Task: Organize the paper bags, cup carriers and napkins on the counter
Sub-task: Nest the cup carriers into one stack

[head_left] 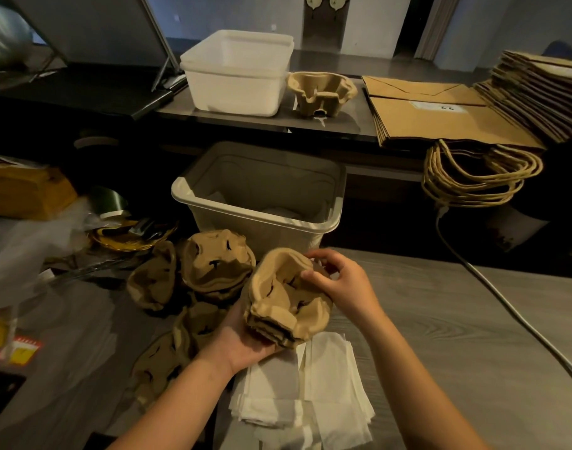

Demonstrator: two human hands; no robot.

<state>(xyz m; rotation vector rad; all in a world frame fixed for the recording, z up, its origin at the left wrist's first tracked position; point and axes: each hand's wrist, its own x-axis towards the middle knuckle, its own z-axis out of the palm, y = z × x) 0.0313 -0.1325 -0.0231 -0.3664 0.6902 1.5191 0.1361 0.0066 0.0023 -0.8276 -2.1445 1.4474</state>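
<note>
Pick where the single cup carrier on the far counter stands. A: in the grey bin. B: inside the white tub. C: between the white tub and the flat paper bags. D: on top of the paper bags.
C: the lone cup carrier sits on the far counter, with the white tub on its left and the flat paper bags on its right.
</note>
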